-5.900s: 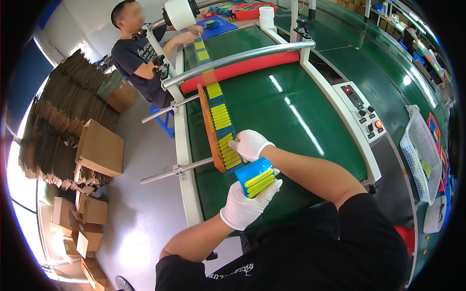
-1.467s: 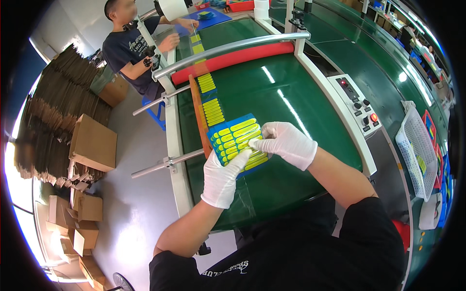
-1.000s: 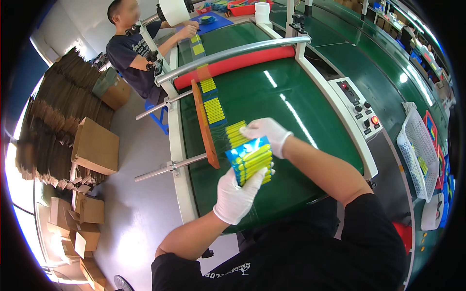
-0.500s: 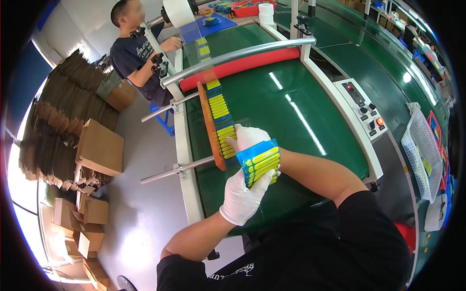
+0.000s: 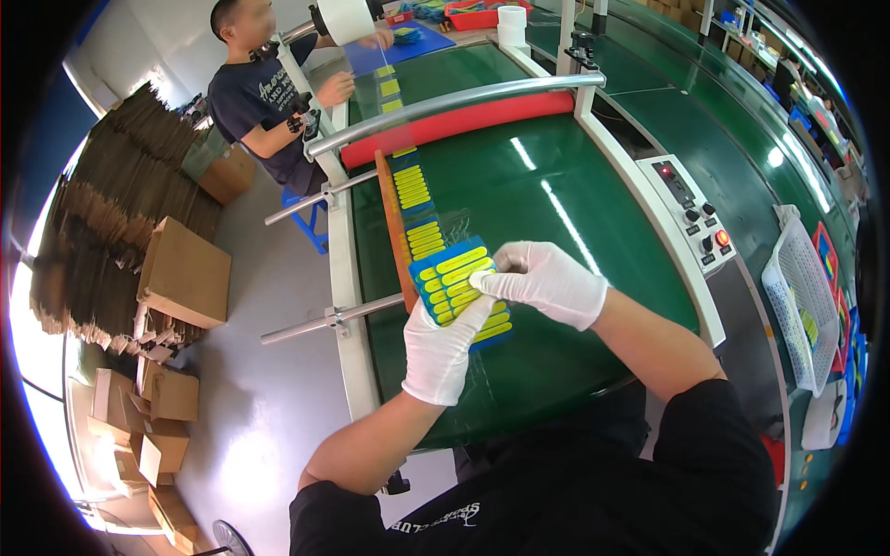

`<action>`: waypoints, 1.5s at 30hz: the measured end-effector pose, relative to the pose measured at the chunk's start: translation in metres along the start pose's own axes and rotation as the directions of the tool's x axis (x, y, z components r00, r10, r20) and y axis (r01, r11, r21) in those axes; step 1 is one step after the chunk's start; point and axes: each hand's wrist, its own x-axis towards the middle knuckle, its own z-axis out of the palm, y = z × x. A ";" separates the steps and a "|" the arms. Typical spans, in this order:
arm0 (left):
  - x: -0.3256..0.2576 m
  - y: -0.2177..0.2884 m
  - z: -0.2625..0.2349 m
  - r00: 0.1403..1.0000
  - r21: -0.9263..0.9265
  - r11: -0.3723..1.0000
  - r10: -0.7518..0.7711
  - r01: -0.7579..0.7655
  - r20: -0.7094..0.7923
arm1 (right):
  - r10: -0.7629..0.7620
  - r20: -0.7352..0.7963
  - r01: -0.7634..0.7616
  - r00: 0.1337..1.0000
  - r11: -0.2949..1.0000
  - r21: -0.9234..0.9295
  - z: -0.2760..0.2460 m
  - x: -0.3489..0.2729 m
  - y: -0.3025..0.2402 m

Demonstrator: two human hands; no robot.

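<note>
My white-gloved left hand [image 5: 436,357] grips a stack of blue cards [image 5: 451,280] with bright yellow strips, held tilted over the green conveyor belt [image 5: 542,199]. At the stack's right edge, my gloved right hand [image 5: 552,283] has its fingers pinched together, thumb tip against the yellow strips. Whether it grips one card or several is hidden. Another blue-and-yellow card [image 5: 494,324] shows below the hands, close to the belt. Beyond the stack, a row of similar cards [image 5: 411,185] under clear film lies along the orange guide bar [image 5: 393,222].
A red roller [image 5: 464,125] and metal bar [image 5: 454,105] cross the belt ahead. The control panel [image 5: 688,208] stands right, near a white basket [image 5: 799,306]. At far left sits a co-worker [image 5: 278,102]; cardboard boxes [image 5: 185,271] stand on the left floor.
My right hand has drawn back from the card row to the right edge of the stack. My left hand and stack have shifted up and left.
</note>
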 end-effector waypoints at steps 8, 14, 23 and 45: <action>-0.010 0.009 0.002 0.999 -0.090 0.995 -0.031 0.030 -0.009 | 0.144 -0.181 -0.086 0.973 0.952 0.293 -0.025 -0.004 -0.002; -0.005 -0.003 0.001 0.999 0.004 1.000 0.020 -0.020 0.040 | 0.008 -0.029 -0.002 1.000 0.981 0.194 0.003 -0.015 -0.002; -0.032 0.001 0.006 0.976 0.094 0.995 -0.043 0.023 0.214 | 0.123 -0.127 -0.124 0.984 0.992 0.005 -0.029 0.029 0.034; -0.028 -0.002 -0.001 0.918 0.451 0.887 -0.091 -0.102 0.386 | 0.146 -0.122 -0.188 0.982 0.656 -0.731 0.044 0.091 0.031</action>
